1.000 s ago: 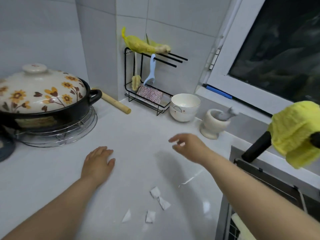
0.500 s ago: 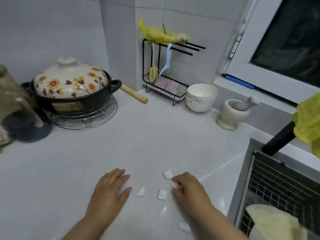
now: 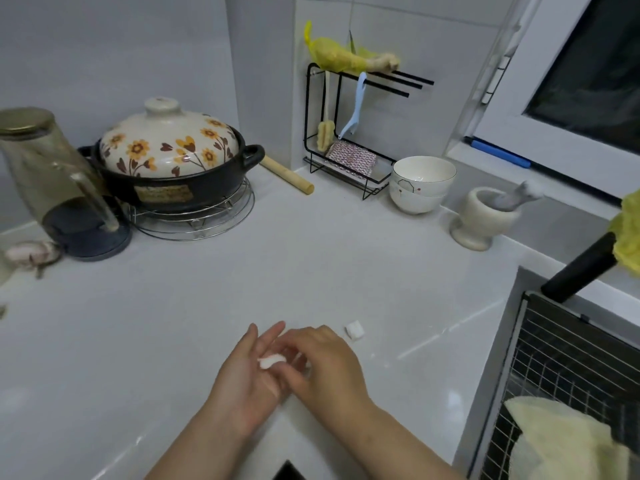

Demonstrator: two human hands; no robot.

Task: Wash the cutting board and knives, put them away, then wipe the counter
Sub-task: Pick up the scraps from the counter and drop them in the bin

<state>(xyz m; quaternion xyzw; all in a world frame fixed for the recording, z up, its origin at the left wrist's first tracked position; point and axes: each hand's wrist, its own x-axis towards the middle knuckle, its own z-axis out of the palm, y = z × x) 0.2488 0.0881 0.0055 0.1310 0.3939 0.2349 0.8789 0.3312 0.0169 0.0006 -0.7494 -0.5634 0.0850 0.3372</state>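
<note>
My two hands meet low over the white counter [image 3: 311, 265]. My left hand [image 3: 242, 379] is turned palm up with its fingers stretched out. My right hand [image 3: 329, 365] reaches across it and pinches a small white scrap [image 3: 272, 361] against the left fingers. A second white scrap [image 3: 355, 330] lies on the counter just right of my hands. A pale yellow cloth [image 3: 568, 441] rests on the wire rack [image 3: 554, 358] in the sink at the lower right. No cutting board or knife is in view.
At the back left stand a flowered clay pot [image 3: 169, 161] on a wire trivet and a glass jar [image 3: 45, 174]. A black rack [image 3: 346, 133], stacked bowls [image 3: 420, 185] and a mortar with pestle [image 3: 485, 213] line the back. A black handle [image 3: 578, 268] with yellow cloth juts in at right.
My view tilted down and left. Both hands drew back toward me and came together. Several scraps have left the counter; one is now pinched between my hands.
</note>
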